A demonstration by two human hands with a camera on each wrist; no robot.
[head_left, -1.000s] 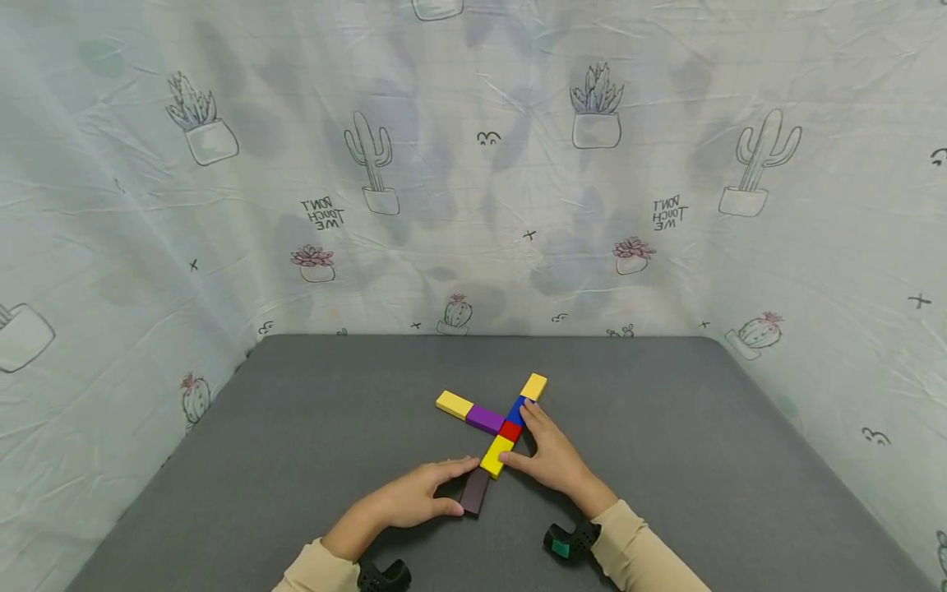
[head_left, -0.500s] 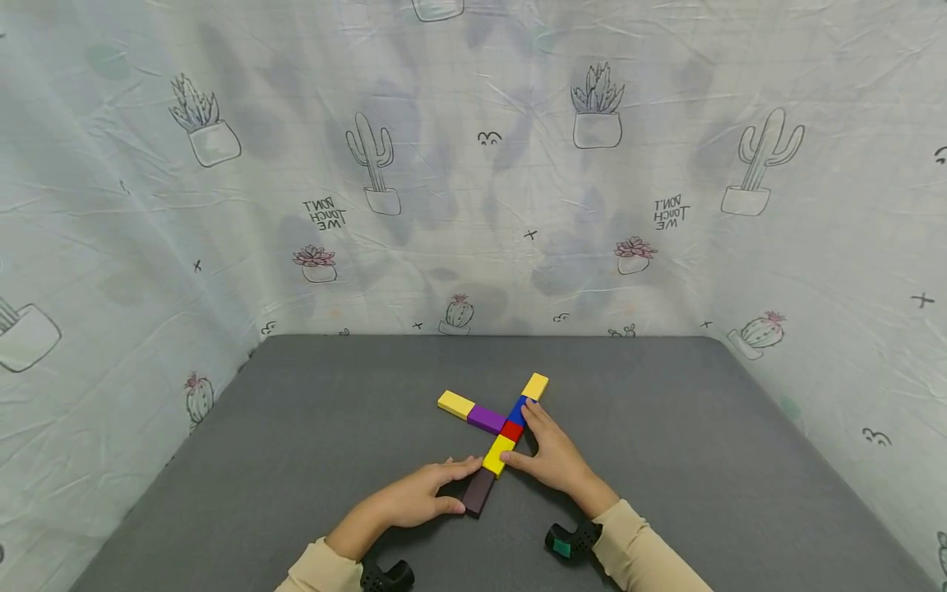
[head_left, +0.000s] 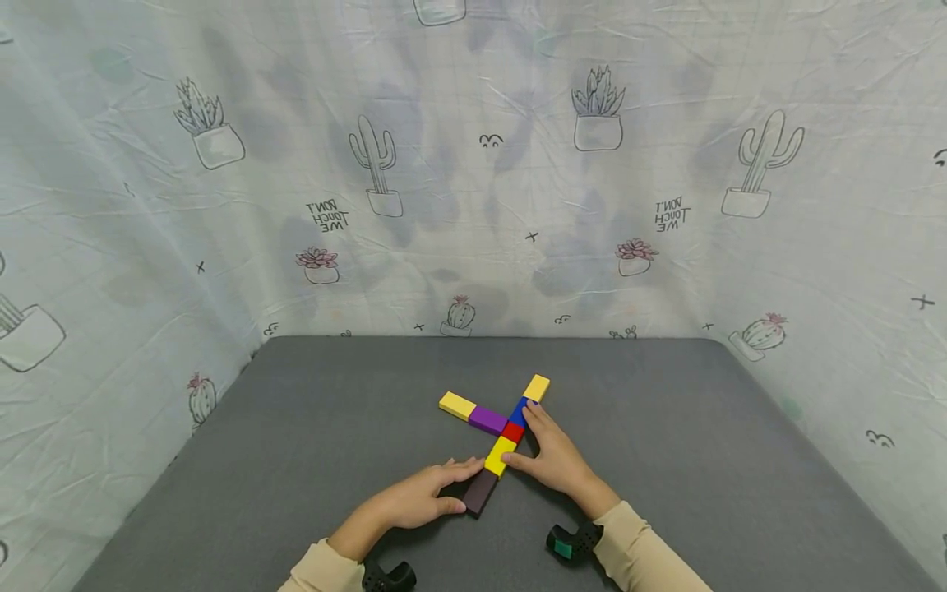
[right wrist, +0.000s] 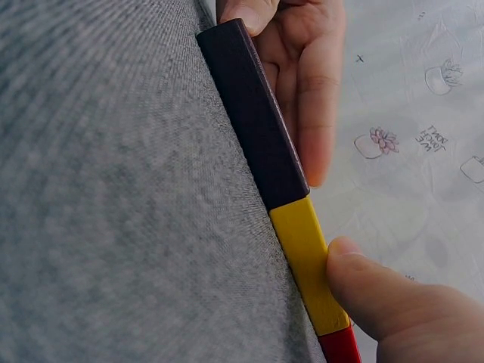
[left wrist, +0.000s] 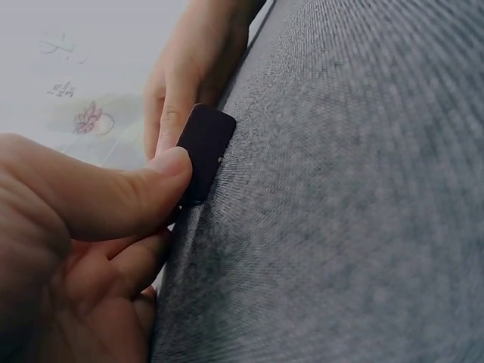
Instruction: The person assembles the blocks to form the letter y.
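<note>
On the grey table, flat blocks lie end to end in a slanting row: a pale yellow block [head_left: 537,386], a blue block [head_left: 517,412], a red block [head_left: 513,432], a bright yellow block [head_left: 500,455] and a dark brown block [head_left: 482,491]. My left hand [head_left: 422,495] touches the brown block's left side, thumb at its near end, fingers extended toward its far end. From the right, my right hand [head_left: 553,457] rests its thumb against the bright yellow block, its fingertips at the blue one. In the right wrist view, the brown block [right wrist: 253,113] meets the yellow block [right wrist: 310,265].
A purple block [head_left: 489,420] and another pale yellow block [head_left: 457,406] branch off left at the red block. The grey table [head_left: 355,395] ends at a pale curtain [head_left: 473,181] printed with cactus drawings, which surrounds its back and sides.
The brown block has turned slightly and now lines up with the bright yellow block. Both hands keep nearly the same places on the blocks.
</note>
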